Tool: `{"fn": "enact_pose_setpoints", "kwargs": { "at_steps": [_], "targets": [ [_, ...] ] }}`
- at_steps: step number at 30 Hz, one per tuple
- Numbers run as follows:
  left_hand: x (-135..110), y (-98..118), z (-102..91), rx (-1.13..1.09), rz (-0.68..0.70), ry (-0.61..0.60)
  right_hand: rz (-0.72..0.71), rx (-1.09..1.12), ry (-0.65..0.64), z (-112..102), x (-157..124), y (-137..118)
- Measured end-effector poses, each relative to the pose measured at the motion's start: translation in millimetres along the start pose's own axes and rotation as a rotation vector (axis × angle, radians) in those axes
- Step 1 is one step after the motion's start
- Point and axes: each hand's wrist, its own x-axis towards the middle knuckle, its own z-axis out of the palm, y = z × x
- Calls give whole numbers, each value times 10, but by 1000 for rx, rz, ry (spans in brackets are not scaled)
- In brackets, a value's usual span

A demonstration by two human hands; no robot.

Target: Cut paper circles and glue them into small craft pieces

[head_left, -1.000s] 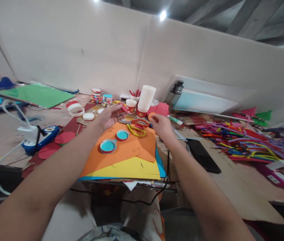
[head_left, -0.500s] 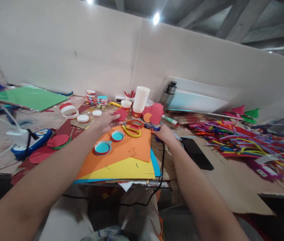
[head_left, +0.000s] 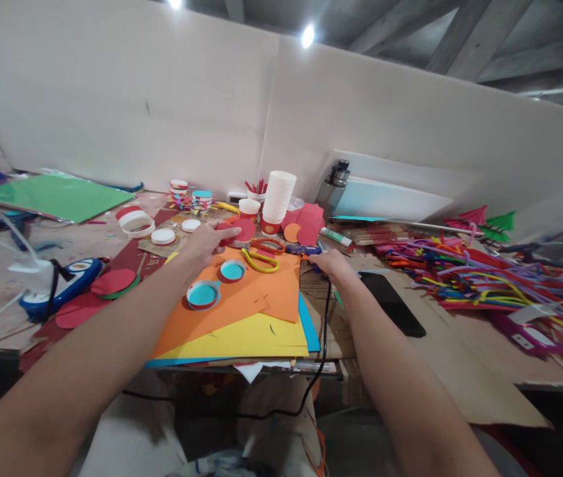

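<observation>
My left hand (head_left: 206, 242) is closed at the far edge of the orange paper (head_left: 281, 291), its fingertips on a red paper circle (head_left: 246, 230). Part of another red circle shows beneath those fingers. My right hand (head_left: 330, 263) has its fingers closed at the handle of a blue glue gun (head_left: 302, 250), whose black cord runs down off the table. Between the hands lie a yellow-handled tool (head_left: 261, 262) and red-orange scissors (head_left: 269, 246). Two shallow cup pieces with blue insides, one nearer (head_left: 203, 295) and one farther (head_left: 232, 270), rest on the orange paper.
Stacked white paper cups (head_left: 279, 195) stand at the back. A black phone (head_left: 391, 303) and a heap of pipe cleaners (head_left: 455, 271) lie to the right. On the left are a blue-and-white power strip (head_left: 65, 288), white lids (head_left: 163, 236) and green sheets (head_left: 55, 195).
My left fingers have shifted over the red circles, and two now show apart. My right hand has moved slightly right and down at the glue gun.
</observation>
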Motion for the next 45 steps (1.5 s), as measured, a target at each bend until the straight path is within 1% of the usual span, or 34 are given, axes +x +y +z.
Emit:
{"fn": "enact_pose_setpoints", "kwargs": {
  "at_steps": [3, 5, 7, 9, 12, 16, 19, 22, 26, 28, 31, 34, 38, 45],
  "targets": [
    [-4, -13, 4, 39, -30, -52, 5, 108, -23, 22, 37, 25],
    [-6, -23, 14, 33, -58, -74, 12, 186, -6, 25, 70, 44],
    [-5, -29, 28, 13, -81, -51, 22, 261, 28, 13, 93, 58],
    [-1, -32, 40, 0, -100, 3, 21, 338, 51, -5, 89, 56],
    [6, -39, 51, 3, -113, 64, -15, 468, 46, -17, 26, 1],
    [7, -57, 53, 26, -101, 42, -63, 621, 42, -27, -99, -148],
    [13, -84, 50, 38, -90, 12, -148, 707, 34, -48, -181, -237],
    [25, -119, 46, 59, -70, -3, -295, 760, 4, -61, -265, -281],
    [30, -136, 46, 100, -25, -22, -489, 733, -110, -39, -409, -320],
    [22, -129, 50, 121, -13, -14, -546, 691, -154, -10, -486, -342],
    [4, -114, 62, 155, -20, 9, -592, 592, -179, 42, -581, -375],
    [-9, -116, 78, 157, -28, 12, -645, 474, -173, 81, -652, -408],
    [-17, -123, 96, 188, -17, -1, -697, 323, -123, 102, -722, -448],
    [-75, -68, 134, 232, 15, -82, -791, 229, -78, 166, -686, -427]
  ]
}}
